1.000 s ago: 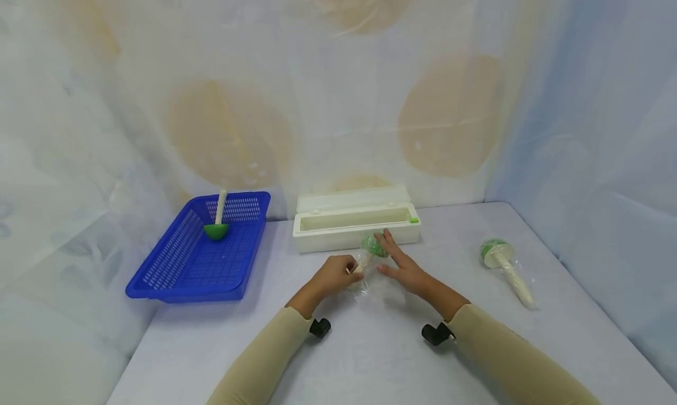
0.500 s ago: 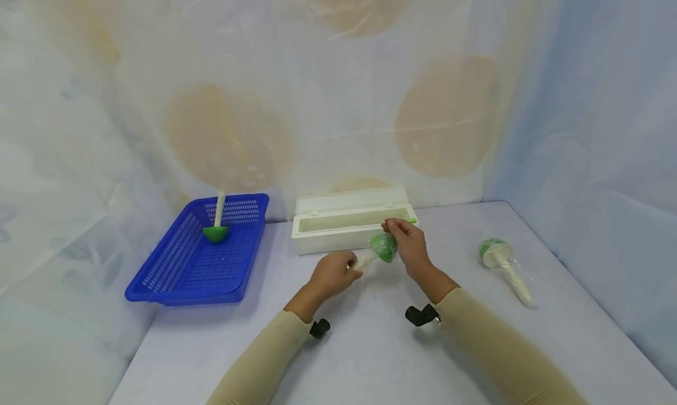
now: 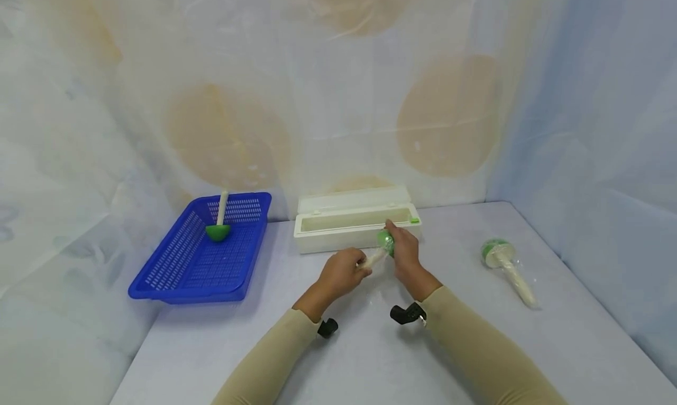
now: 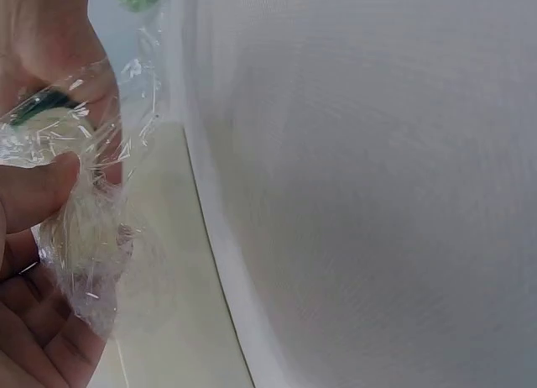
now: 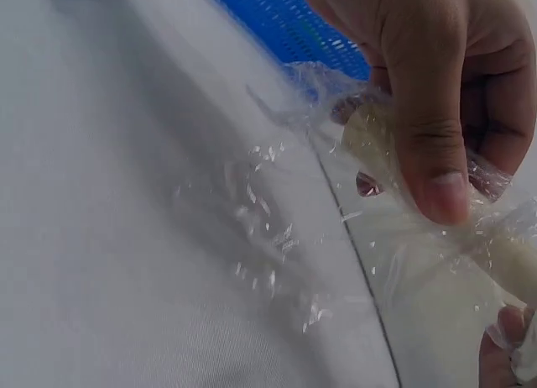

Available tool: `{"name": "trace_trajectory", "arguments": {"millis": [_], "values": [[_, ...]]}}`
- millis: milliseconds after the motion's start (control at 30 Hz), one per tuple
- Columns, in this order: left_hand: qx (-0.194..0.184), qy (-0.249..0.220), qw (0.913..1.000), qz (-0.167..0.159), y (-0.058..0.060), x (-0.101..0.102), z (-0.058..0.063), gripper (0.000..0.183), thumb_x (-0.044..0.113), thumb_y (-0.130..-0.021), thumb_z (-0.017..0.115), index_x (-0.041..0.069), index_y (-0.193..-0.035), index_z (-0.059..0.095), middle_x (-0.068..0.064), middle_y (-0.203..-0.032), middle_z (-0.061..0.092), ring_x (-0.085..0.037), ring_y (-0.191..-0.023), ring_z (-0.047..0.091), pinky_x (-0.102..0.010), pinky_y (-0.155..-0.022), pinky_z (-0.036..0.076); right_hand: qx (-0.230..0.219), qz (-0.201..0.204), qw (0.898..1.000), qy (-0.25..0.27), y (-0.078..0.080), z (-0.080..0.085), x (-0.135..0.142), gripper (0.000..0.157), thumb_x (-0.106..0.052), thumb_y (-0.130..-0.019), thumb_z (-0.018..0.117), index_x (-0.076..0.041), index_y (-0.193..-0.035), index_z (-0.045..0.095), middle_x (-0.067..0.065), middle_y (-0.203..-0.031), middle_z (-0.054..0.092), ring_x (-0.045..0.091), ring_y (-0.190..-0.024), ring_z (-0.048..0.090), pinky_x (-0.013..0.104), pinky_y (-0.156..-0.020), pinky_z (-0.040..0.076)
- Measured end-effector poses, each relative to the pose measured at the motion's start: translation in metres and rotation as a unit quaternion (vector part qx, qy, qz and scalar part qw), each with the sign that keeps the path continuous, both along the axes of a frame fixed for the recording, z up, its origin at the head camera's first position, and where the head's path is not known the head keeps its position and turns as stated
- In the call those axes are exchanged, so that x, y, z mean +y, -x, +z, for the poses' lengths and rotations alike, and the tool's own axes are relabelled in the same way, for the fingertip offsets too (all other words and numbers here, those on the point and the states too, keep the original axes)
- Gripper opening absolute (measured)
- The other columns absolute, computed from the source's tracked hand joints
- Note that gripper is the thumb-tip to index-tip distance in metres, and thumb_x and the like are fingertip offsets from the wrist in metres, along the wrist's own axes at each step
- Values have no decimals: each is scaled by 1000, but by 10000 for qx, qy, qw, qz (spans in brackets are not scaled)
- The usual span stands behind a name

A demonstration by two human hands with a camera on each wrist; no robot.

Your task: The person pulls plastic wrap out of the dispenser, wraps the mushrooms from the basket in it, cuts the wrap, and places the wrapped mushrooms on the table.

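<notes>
Hands (image 3: 342, 271) grip a wrapped ladle (image 3: 375, 258) at both ends.

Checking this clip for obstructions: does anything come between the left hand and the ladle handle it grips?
Yes: clear plastic film lies between the left hand and the ladle handle, spreading loosely beyond it.

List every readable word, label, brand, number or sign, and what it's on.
None readable in any view.
Nothing legible on the white rectangular plastic box, blue perforated plastic basket or held plastic-wrapped green-and-white dome-headed utensil.
The box's little green tab is too small to tell.
</notes>
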State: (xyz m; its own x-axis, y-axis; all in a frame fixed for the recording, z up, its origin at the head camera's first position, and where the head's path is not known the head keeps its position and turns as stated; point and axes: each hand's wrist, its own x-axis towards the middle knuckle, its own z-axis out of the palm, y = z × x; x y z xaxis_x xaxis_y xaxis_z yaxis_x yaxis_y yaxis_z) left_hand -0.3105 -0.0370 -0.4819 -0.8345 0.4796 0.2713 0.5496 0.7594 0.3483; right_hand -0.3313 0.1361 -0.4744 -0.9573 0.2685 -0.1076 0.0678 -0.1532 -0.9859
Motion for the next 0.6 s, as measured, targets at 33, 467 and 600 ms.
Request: {"name": "trace_trajectory", "arguments": {"millis": [33,467,600], "values": [[-64,-31,10000,-23,1,0,0,25,33,-87,74,12,-98,70,6,-90,66,-6,-72,57,-26,-64,48,11,103,9997,-229,0,1,0,67,-54,-89,63,1,-126,58,12,-120,55,21,-105,49,36,-90,40],[-100,309,9995,36,-1,1,7,22,35,-88,71,15,-95,65,9,-80,59,-7,-63,51,-25,-54,42,218,165,9908,-1322,5,2,3,36,-33,-87,69,2,-91,66,5,-78,62,15,-70,54,28,-61,45],[489,802,9949,374,-7,8,8,19,24,-84,69,13,-96,58,6,-76,59,-8,-56,49,-26,-47,41,369,-86,9952,-907,6,3,-4,31,-30,-85,71,0,-80,66,2,-71,62,14,-65,56,27,-57,46]]}}
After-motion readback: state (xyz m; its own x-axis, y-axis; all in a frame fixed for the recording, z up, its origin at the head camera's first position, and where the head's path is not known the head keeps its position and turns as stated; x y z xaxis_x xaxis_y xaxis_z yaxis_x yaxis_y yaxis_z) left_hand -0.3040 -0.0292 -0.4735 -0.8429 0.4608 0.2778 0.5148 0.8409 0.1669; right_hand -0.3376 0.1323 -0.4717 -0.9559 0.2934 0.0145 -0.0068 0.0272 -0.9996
